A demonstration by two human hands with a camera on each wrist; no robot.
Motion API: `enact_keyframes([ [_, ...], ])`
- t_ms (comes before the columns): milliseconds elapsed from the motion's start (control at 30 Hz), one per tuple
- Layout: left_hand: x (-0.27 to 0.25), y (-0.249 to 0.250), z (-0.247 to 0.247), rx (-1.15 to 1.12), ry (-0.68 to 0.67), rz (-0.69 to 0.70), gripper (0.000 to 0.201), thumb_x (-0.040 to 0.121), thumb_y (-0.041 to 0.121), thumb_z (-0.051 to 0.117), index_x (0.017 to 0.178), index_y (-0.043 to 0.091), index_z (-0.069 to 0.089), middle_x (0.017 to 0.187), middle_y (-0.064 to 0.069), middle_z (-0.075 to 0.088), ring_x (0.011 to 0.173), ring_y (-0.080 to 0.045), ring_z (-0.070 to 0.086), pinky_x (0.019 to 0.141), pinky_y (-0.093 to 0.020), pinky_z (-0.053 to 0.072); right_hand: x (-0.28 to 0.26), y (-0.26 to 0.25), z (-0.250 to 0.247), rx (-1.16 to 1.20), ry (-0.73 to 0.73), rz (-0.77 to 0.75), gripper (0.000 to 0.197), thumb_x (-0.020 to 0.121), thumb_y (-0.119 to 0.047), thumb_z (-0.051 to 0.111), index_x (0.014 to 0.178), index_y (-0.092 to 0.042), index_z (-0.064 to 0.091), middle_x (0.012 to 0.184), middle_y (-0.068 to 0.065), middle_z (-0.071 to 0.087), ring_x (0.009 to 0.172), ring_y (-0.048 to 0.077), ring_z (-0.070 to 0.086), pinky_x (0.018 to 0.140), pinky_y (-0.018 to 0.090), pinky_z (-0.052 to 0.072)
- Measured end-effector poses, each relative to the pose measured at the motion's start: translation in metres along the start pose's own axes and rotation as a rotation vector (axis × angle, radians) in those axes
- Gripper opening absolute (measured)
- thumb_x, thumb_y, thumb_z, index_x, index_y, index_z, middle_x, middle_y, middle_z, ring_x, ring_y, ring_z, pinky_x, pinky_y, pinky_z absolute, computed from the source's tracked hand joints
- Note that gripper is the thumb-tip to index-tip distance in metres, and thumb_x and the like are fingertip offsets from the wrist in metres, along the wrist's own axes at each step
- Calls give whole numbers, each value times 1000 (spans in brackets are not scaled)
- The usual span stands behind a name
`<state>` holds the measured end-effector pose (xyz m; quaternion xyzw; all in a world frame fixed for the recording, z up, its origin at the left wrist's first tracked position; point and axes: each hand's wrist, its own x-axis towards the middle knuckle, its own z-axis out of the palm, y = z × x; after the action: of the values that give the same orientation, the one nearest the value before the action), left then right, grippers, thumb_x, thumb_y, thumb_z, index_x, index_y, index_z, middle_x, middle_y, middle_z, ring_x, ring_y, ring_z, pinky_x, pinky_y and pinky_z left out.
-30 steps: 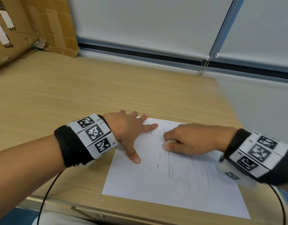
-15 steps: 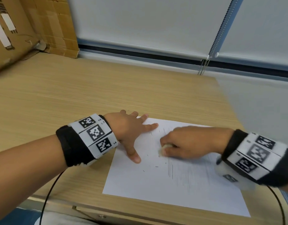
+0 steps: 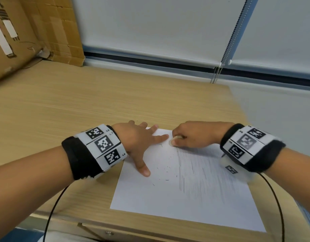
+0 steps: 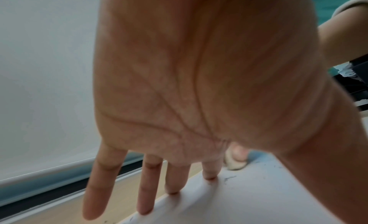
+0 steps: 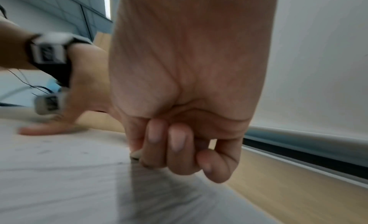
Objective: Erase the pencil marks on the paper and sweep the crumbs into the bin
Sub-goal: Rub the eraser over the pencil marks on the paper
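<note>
Right hand (image 3: pixel 194 135) pinches a small pale eraser (image 3: pixel 174 140) with curled fingers and presses it on the paper (image 3: pixel 168 206) near its far edge. Left hand (image 3: pixel 136 140) lies flat with spread, straight fingers on the far left corner of the sheet, holding it down.

Nearest to the person, the lower part of the paper is bare and white. Further in, faint pencil marks (image 3: pixel 199 173) cover the right half, and dark crumbs (image 3: pixel 166 170) lie scattered between the two hands. The eraser works just beside the left index finger.

What could go wrong, I think: only one corner is pinned, so a strong stroke toward the person may wrinkle or tear the sheet, or make it slide on the wooden desk (image 3: pixel 80 105). The right wrist passing over the crumbs may smear them or push them off the desk edge. No bin is visible in any view, so the sweeping direction cannot be judged yet
</note>
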<state>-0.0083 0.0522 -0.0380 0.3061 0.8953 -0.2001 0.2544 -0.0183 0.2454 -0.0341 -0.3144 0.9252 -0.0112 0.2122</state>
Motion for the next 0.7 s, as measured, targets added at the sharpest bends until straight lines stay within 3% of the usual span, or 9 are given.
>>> enact_keyframes([
  [100,0,0,0,-3,-6,-7,129,61,75,70,146,46,-22,161,3,-18,147,-28,3,113,-54,17,4,4,0,-2,14,30,36,99,-41,42,67,-27,44,68,-8,50,60,9,46,62,28,36],
  [233,0,0,-1,-22,-14,-10,130,61,73,72,146,46,-22,161,4,-19,147,-28,0,114,-55,16,-6,-6,5,-27,-87,-12,37,99,-42,42,66,-25,43,66,-8,49,59,12,45,60,27,37],
  [433,-2,0,-1,-19,-11,-9,128,63,73,71,147,45,-22,161,4,-19,148,-28,-1,115,-56,14,3,6,-5,-30,16,50,37,99,-40,42,65,-28,41,67,-9,49,59,8,44,62,27,36],
  [567,-1,1,-1,-35,-20,-11,129,63,71,73,146,45,-22,161,4,-20,148,-28,-6,115,-56,12,-11,-6,2,-66,-113,32,35,99,-42,42,67,-29,42,66,-10,49,60,9,45,61,27,37],
  [700,-1,1,-1,-32,-18,-8,129,63,72,72,146,45,-23,161,3,-21,148,-29,-6,115,-57,11,-2,0,-5,-105,2,76,34,100,-43,39,68,-31,40,70,-10,49,62,8,46,63,28,36],
])
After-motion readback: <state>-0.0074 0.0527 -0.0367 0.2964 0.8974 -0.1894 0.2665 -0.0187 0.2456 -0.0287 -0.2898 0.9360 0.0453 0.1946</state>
